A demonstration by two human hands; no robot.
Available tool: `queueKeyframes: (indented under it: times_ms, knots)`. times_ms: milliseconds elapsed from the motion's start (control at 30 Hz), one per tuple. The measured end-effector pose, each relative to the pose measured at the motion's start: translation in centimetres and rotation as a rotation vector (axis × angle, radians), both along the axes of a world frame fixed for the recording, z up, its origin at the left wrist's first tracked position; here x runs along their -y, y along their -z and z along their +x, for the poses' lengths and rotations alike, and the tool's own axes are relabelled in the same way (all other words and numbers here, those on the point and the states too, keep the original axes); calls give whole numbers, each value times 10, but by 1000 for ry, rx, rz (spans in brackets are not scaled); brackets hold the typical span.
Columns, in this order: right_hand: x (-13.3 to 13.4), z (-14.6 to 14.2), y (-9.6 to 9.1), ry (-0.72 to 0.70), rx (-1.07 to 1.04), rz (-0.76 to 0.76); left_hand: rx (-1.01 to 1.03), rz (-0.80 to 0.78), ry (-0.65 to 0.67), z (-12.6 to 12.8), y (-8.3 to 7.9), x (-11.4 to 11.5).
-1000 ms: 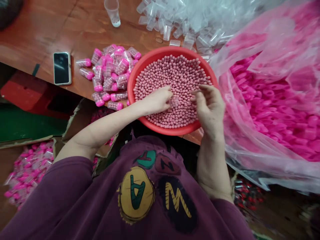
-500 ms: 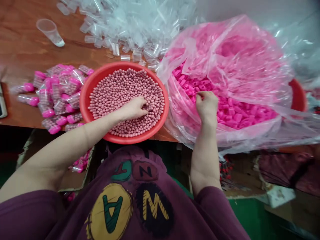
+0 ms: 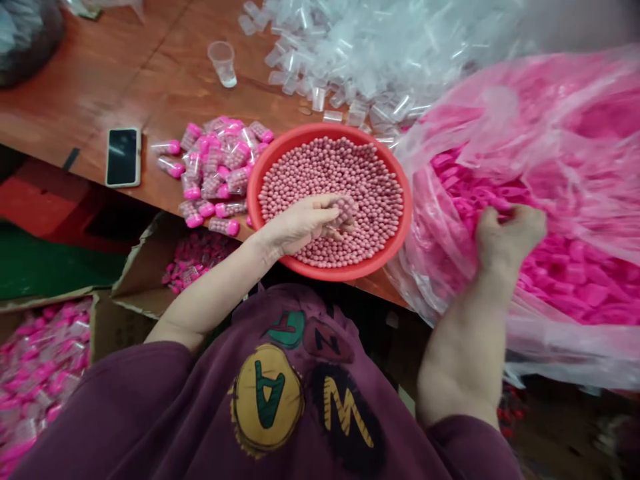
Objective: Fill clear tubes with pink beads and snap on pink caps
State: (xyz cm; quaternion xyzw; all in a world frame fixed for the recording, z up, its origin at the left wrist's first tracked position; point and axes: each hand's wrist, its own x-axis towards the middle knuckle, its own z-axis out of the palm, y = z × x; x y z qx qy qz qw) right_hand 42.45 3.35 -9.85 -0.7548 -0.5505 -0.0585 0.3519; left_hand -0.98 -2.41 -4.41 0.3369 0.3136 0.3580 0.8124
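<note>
- Phone (image 3: pixel 123 158) lying screen up on the wooden table (image 3: pixel 170 67).
- Pile of pink-topped tubes (image 3: pixel 215 160), just beside the bowl.
- Red bowl (image 3: pixel 345 272) of pink beads (image 3: pixel 330 167), at the table's near edge.
- Left hand (image 3: pixel 310 223) over the beads, fingers closed around a clear tube (image 3: pixel 344 209) with beads showing inside.
- Heap of loose tubes (image 3: pixel 350 60) behind the bowl.
- Right hand (image 3: pixel 510 233) at the pink caps (image 3: pixel 575 273) in the open plastic bag (image 3: pixel 443 247), fingers curled; whether they grip a cap, I cannot tell.

basin (image 3: pixel 345 272) — smooth plastic | bag (image 3: pixel 555 93) — glossy film | tabletop (image 3: pixel 165 73): wood, slight sheen
</note>
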Motion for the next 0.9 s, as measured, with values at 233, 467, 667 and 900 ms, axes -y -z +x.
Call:
queueKeyframes:
  times_ms: [233, 467, 667, 900]
  knots:
    - [29, -97, -23, 77, -143, 159, 138, -186, -125, -6, 4, 13]
    - [68, -207, -44, -702, -203, -77, 32, -148, -156, -9, 10, 15]
    - [71, -237, -57, -1003, -246, -315, -66, -137, -198, -7, 11, 15]
    - [67, -238, -29, -977, -706, -455, -163, -152, -195, -4, 2, 15]
